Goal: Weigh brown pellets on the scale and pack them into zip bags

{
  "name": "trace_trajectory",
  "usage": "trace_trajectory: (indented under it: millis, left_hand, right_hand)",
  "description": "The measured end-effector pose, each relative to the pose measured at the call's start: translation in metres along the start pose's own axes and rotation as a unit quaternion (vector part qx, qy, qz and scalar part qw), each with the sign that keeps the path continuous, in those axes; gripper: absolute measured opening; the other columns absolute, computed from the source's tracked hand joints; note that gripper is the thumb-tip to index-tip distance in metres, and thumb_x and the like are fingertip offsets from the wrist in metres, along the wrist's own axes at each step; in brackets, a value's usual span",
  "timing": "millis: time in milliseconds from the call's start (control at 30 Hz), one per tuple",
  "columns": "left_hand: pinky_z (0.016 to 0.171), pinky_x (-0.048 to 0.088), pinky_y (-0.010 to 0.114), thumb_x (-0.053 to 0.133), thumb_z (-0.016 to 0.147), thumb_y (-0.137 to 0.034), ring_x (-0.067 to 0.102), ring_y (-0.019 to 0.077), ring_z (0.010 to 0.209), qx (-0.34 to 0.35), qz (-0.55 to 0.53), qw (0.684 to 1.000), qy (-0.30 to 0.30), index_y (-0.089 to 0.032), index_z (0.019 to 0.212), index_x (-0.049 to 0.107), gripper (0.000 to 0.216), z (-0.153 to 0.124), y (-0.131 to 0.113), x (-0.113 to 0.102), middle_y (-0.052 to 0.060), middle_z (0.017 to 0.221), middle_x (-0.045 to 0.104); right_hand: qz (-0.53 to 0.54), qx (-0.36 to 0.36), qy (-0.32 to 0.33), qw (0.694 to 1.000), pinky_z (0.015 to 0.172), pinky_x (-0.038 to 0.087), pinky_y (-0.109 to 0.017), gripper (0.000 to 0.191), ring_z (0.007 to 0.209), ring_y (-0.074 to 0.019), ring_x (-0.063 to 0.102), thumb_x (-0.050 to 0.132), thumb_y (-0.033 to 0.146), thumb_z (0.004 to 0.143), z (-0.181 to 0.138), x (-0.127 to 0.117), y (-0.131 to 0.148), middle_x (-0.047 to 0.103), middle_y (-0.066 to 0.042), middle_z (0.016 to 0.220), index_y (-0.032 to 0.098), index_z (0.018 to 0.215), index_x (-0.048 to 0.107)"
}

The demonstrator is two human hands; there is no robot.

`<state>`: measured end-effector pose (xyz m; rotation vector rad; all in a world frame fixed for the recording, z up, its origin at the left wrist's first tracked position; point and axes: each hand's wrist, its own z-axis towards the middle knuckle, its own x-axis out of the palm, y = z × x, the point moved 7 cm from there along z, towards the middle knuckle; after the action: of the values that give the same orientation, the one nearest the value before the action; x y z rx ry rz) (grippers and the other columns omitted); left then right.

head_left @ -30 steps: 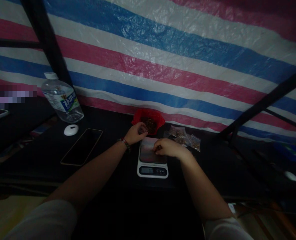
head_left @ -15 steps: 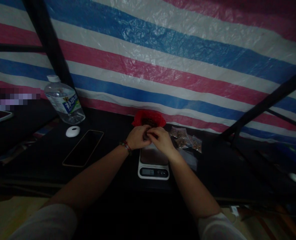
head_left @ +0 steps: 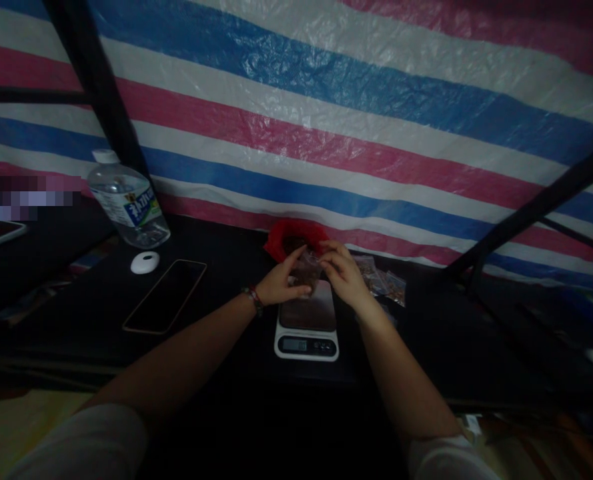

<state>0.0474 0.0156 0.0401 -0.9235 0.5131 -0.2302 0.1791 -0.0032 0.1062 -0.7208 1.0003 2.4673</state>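
Note:
A small clear plastic bag [head_left: 306,270] with brownish contents is held up above the back of the kitchen scale [head_left: 307,313]. My left hand [head_left: 282,280] grips its left side between thumb and fingers. At the bag's upper right edge, the fingertips of my right hand [head_left: 343,270] pinch the plastic. Just behind the hands stands a red bag [head_left: 277,239], its mouth open on dark contents that I cannot make out. Several small filled clear bags [head_left: 393,287] lie to the right of my right hand. The scale's display is lit, but its digits are too small to read.
A dark phone [head_left: 166,297] lies left of the scale, with a white oval object [head_left: 145,262] and a large clear bottle [head_left: 129,200] behind it. Striped plastic sheeting [head_left: 326,133] rises behind the black table [head_left: 226,347]. Dark slanted bars stand on both sides.
My hands have moved apart, and the small clear bag now shows between them. My right hand has shifted a little to the right.

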Motion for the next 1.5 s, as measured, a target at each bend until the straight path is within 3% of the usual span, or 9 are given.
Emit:
trace_trajectory:
  millis: [133, 267, 400, 533, 767, 933, 1333, 1500]
  left_hand:
    - [0.091, 0.048, 0.035, 0.066, 0.075, -0.028, 0.06, 0.0218, 0.107, -0.012, 0.011, 1.0, -0.024, -0.019, 0.139, 0.029, 0.075, 0.002, 0.007, 0.0, 0.013, 0.123, 0.058]
    - [0.082, 0.051, 0.032, 0.067, 0.074, -0.027, 0.064, 0.0193, 0.093, -0.034, 0.055, 0.996, -0.055, -0.017, 0.122, 0.052, 0.052, 0.006, 0.008, -0.005, 0.009, 0.11, 0.064]
    - [0.07, 0.05, 0.027, 0.068, 0.072, -0.03, 0.063, 0.0166, 0.077, -0.051, 0.081, 0.995, -0.039, -0.014, 0.097, 0.065, 0.031, 0.006, 0.006, -0.004, 0.004, 0.088, 0.069]
    - [0.065, 0.049, 0.025, 0.063, 0.077, -0.034, 0.063, 0.0154, 0.072, -0.047, 0.066, 0.997, -0.002, -0.013, 0.09, 0.066, 0.026, 0.004, 0.005, 0.004, 0.004, 0.081, 0.068]
    - [0.063, 0.048, 0.025, 0.061, 0.077, -0.034, 0.062, 0.0155, 0.071, -0.053, 0.08, 0.995, -0.002, -0.014, 0.087, 0.068, 0.023, 0.002, 0.004, 0.007, 0.004, 0.079, 0.069]
    - [0.064, 0.048, 0.025, 0.063, 0.077, -0.035, 0.062, 0.0147, 0.07, -0.04, 0.097, 0.994, -0.043, -0.015, 0.084, 0.068, 0.022, 0.002, 0.0, 0.0, 0.004, 0.078, 0.069]
    - [0.065, 0.048, 0.025, 0.059, 0.081, -0.033, 0.063, 0.0147, 0.069, 0.001, 0.105, 0.992, -0.074, -0.015, 0.078, 0.068, 0.02, 0.0, -0.006, -0.003, 0.004, 0.076, 0.069]
    - [0.069, 0.05, 0.027, 0.059, 0.08, -0.036, 0.062, 0.0161, 0.075, -0.009, 0.059, 0.991, -0.124, -0.015, 0.09, 0.066, 0.024, -0.001, 0.0, -0.009, 0.005, 0.084, 0.068]
  right_hand:
    - [0.074, 0.036, -0.061, 0.995, 0.095, 0.041, -0.039, 0.015, 0.108, -0.0204, 0.052, 0.048, 0.031, 0.087, -0.008, -0.003, -0.017, 0.056, -0.008, 0.115, 0.022, 0.088, 0.059]
    - [0.22, 0.135, -0.088, 0.962, 0.073, 0.051, -0.031, 0.037, 0.083, -0.0168, 0.061, 0.06, 0.041, 0.078, -0.024, 0.017, -0.046, 0.062, -0.006, 0.103, 0.023, 0.11, 0.053]
    - [0.235, 0.194, -0.084, 0.949, 0.071, 0.051, -0.03, 0.026, 0.075, -0.0168, 0.062, 0.065, 0.041, 0.073, -0.034, 0.029, -0.061, 0.066, -0.003, 0.082, 0.02, 0.088, 0.062]
    - [0.206, 0.194, -0.116, 0.952, 0.072, 0.051, -0.03, 0.02, 0.072, -0.0163, 0.062, 0.06, 0.04, 0.077, -0.037, 0.02, -0.06, 0.067, -0.002, 0.077, 0.019, 0.078, 0.064]
    - [0.185, 0.176, -0.118, 0.96, 0.071, 0.05, -0.029, 0.018, 0.073, -0.0164, 0.062, 0.063, 0.037, 0.076, -0.037, 0.017, -0.052, 0.067, -0.003, 0.077, 0.019, 0.078, 0.065]
    - [0.147, 0.166, -0.122, 0.967, 0.071, 0.049, -0.029, 0.018, 0.074, -0.0162, 0.061, 0.059, 0.037, 0.079, -0.038, 0.017, -0.052, 0.066, -0.003, 0.077, 0.019, 0.078, 0.065]
    - [0.15, 0.168, -0.133, 0.965, 0.073, 0.049, -0.03, 0.017, 0.076, -0.0172, 0.062, 0.062, 0.036, 0.078, -0.04, 0.017, -0.05, 0.068, -0.003, 0.081, 0.02, 0.081, 0.067]
    - [0.169, 0.171, -0.13, 0.962, 0.068, 0.048, -0.029, 0.015, 0.07, -0.0164, 0.061, 0.063, 0.035, 0.076, -0.04, 0.019, -0.051, 0.067, -0.002, 0.075, 0.02, 0.077, 0.067]
